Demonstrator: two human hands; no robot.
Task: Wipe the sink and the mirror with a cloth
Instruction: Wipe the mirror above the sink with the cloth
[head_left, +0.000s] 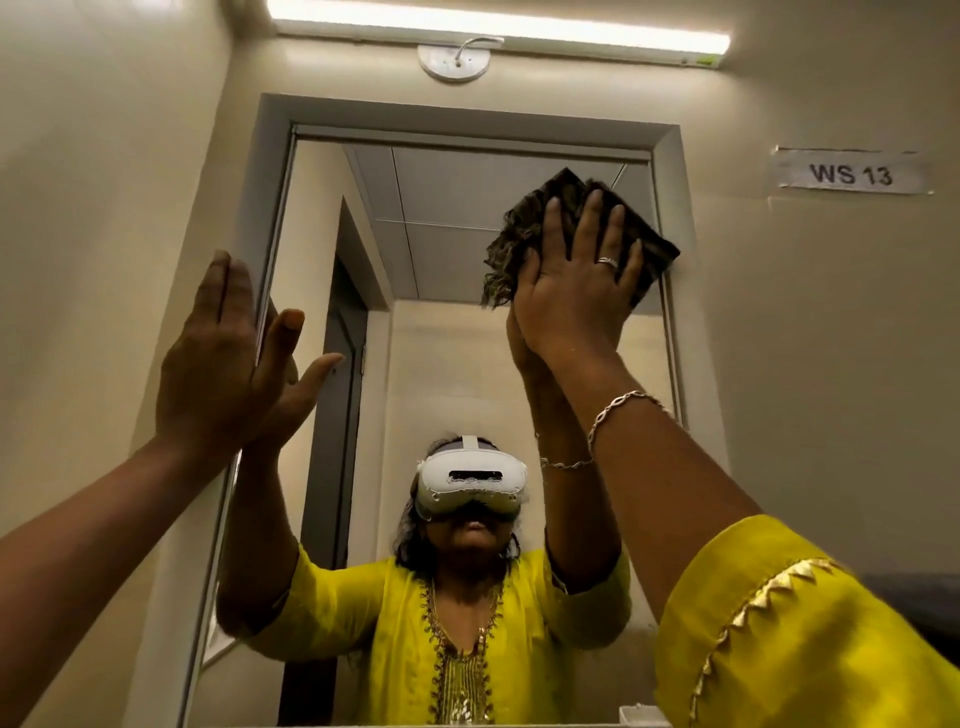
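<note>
1. Nearest, lower right of the frame: my yellow sleeve (810, 623) with its gold zigzag trim, and a silver bracelet (623, 410) on my raised right wrist.
2. My right hand (571, 296), centre right, is flat with fingers spread, pressing the dark cloth (582, 228) against the glass; there's a ring on one finger.
3. My left hand (228, 364), at the left of the frame, is open too, fingers straight and holding nothing, palm at the mirror's left edge.
4. The cloth sits in the upper right part of the mirror (447, 249), close to the right side of its frame.
5. Further up, a lit tube light (498, 31) runs along the top of the frame.
6. Upper right on the wall: a paper label (852, 174) reading "WS 13".
</note>
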